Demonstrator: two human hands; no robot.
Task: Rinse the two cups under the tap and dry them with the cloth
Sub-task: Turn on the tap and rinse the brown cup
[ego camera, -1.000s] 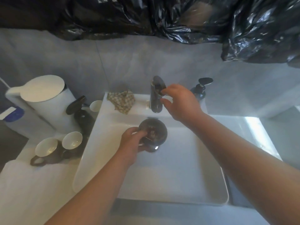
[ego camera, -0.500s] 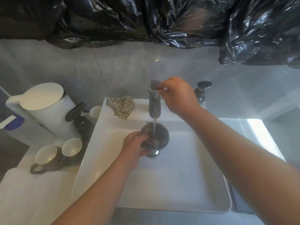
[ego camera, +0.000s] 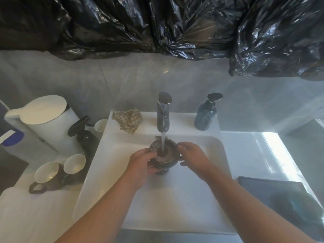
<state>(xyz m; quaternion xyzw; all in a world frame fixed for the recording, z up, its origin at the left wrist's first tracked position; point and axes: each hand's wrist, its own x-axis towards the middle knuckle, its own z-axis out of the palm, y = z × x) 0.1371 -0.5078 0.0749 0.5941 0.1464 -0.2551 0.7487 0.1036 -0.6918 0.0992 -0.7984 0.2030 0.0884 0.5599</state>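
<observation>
- The left hand [ego camera: 142, 163] reaches in from the near left, forearm slanting up across the near edge of the basin [ego camera: 98, 155]. Its fingers are curled round the near-left side of the dark cup [ego camera: 164, 159], with the thumb lying over the rim.
- The right hand [ego camera: 192, 157] comes in from the near right, wrist roughly level with the left. Forefinger and thumb are spread in a curve round the cup's right flank, and their tips lie against its wall. How firmly they press cannot be told.
- The dark cup is held upright between both hands over the far middle of the basin, mouth up, directly below the tap [ego camera: 164, 118].
- A thin stream of water [ego camera: 163, 142] falls from the spout into the cup's mouth, and water stands inside it.
- The checked cloth [ego camera: 128, 120] lies crumpled on the basin's far ledge, just left of the tap and apart from both hands.
- On the counter left of the basin stand a handled cup [ego camera: 46, 174] and a second cup [ego camera: 74, 163]. They sit side by side, mouths up, dark outside and pale within.
- Farther back on that side are a black spray bottle [ego camera: 84, 132], a small white cup [ego camera: 100, 125] and a white lidded jug [ego camera: 40, 120].
- A blue soap dispenser [ego camera: 206, 116] stands on the ledge right of the tap.
- A dark tray [ego camera: 280, 195] lies on the counter at the near right.
- Black plastic sheeting [ego camera: 157, 23] hangs across the far wall.
</observation>
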